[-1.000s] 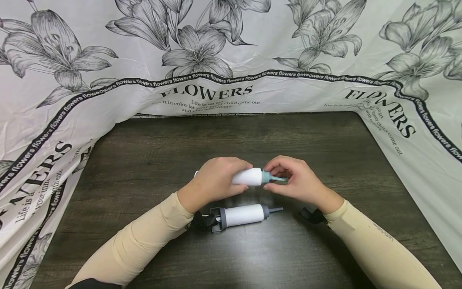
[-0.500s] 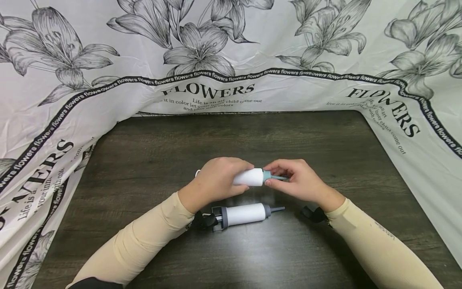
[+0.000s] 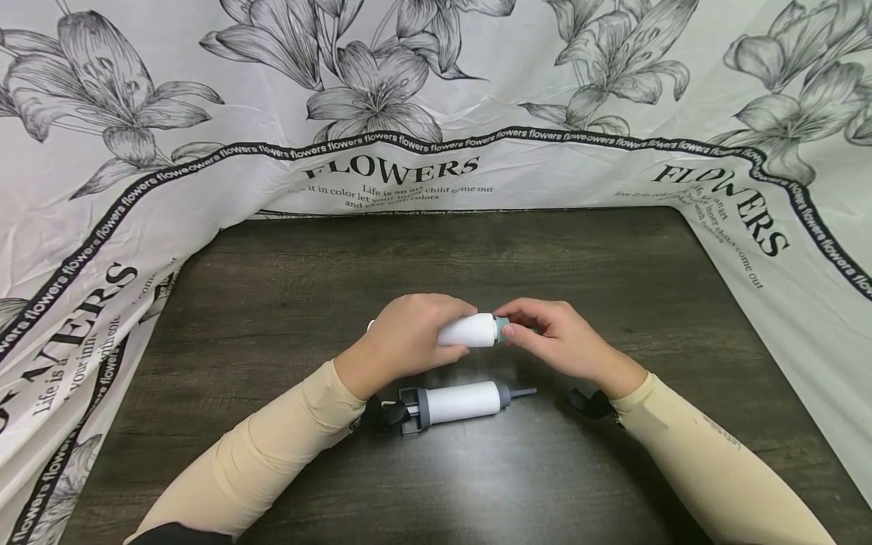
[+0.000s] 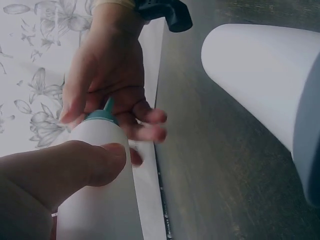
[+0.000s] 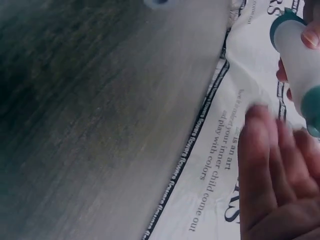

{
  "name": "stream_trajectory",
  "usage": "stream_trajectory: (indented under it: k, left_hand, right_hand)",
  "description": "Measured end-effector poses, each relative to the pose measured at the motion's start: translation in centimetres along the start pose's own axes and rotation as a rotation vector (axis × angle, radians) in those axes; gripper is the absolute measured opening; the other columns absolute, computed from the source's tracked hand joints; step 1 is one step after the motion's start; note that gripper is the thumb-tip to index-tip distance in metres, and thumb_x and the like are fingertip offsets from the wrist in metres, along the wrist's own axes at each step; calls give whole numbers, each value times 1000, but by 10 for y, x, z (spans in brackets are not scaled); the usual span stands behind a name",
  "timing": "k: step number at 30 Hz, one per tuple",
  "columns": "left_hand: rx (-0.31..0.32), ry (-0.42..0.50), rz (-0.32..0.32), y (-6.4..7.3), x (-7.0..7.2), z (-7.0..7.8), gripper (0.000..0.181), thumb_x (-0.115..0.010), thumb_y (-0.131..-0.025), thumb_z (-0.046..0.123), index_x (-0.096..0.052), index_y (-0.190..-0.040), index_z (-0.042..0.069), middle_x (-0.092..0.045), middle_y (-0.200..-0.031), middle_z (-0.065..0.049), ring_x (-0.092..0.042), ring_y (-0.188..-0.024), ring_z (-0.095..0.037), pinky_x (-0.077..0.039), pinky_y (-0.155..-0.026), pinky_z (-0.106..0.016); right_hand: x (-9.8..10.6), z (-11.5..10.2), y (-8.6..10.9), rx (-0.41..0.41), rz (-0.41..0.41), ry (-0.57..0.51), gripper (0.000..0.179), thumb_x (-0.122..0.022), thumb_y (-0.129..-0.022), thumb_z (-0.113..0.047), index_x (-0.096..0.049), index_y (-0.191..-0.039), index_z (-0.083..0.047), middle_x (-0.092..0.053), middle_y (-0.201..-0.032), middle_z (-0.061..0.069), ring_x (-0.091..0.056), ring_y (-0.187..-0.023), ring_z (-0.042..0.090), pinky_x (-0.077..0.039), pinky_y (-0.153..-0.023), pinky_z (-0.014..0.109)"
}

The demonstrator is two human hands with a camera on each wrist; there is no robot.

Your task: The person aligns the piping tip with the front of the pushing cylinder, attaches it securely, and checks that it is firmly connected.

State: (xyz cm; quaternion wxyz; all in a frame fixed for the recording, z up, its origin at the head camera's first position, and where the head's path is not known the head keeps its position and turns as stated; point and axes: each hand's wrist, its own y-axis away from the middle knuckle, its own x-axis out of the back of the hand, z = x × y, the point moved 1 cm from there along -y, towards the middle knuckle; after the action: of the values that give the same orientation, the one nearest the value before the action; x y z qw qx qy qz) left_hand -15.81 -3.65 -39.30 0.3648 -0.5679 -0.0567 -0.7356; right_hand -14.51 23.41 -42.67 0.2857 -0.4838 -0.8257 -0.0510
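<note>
My left hand grips the white barrel of a syringe-like dispenser, which lies level above the dark table. In the left wrist view the left thumb lies across the barrel. At its right end sits a teal nozzle cap with a thin tip. My right hand has its thumb and forefinger at this cap; the other fingers stretch loosely past it in the right wrist view. From the head view the nozzle tip is hidden behind the right hand. A teal flange shows at the barrel's other end.
A second dispenser, white with a grey nozzle and grey flange, lies on the dark wooden table in front of the hands. White flower-printed cloth hangs behind and along both sides. Black wrist cameras hang below the wrists.
The right thumb has shifted up across the teal cap, and the right fingers now cover the nozzle tip. The left hand and the second dispenser have stayed in place.
</note>
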Motion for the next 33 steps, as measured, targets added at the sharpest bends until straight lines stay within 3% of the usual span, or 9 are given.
stream_trajectory:
  k: [6, 9, 15, 26, 30, 33]
  left_hand:
    - [7, -10, -9, -2, 0, -1, 45, -92, -82, 22, -76, -122, 8, -78, -111, -3, -75, -95, -17, -60, -82, -38]
    - [8, -9, -13, -2, 0, -1, 45, -92, -82, 23, -76, -121, 8, -79, -111, -3, -75, -94, -17, -60, -82, -38]
    - [-1, -6, 1, -1, -1, -1, 45, -93, -82, 22, -76, -120, 8, -79, -110, -3, -74, -93, -17, -60, -81, -37]
    - [-10, 5, 3, 1, -1, 1, 44, -93, -81, 21, -76, -120, 9, -78, -110, -3, -74, -92, -16, -60, -79, -37]
    - [-12, 5, -2, 2, -1, 1, 45, -93, -82, 22, -76, -121, 9, -78, -111, -3, -74, -94, -17, -60, -80, -37]
    - [-17, 16, -2, 2, -1, 1, 45, -93, -81, 21, -76, -121, 9, -78, -111, -2, -74, -94, -16, -60, -80, -37]
  right_hand:
    - [1, -3, 2, 79, 91, 59, 58, -90, -86, -6, -64, -138, -12, -70, -132, 5, -72, -109, 16, -58, -93, 34]
    - [-1, -4, 1, 149, 109, 69, 57, -94, -79, -3, -68, -128, -13, -69, -130, 6, -71, -109, 17, -59, -91, 33]
    - [-6, -2, -2, 228, 119, 50, 45, -92, -76, 9, -72, -112, -10, -73, -117, 6, -72, -101, 17, -61, -86, 30]
    - [-6, -4, -1, 142, 99, 93, 37, -91, -84, -4, -75, -116, -14, -78, -99, -6, -75, -87, 13, -59, -76, 28]
    - [-6, -3, -1, 93, 77, 79, 36, -84, -91, -5, -73, -124, -14, -79, -95, -5, -72, -79, 12, -51, -58, 22]
    - [-6, 0, -1, 58, 47, 58, 31, -76, -98, -5, -71, -127, -14, -79, -93, -5, -69, -72, 12, -47, -55, 23]
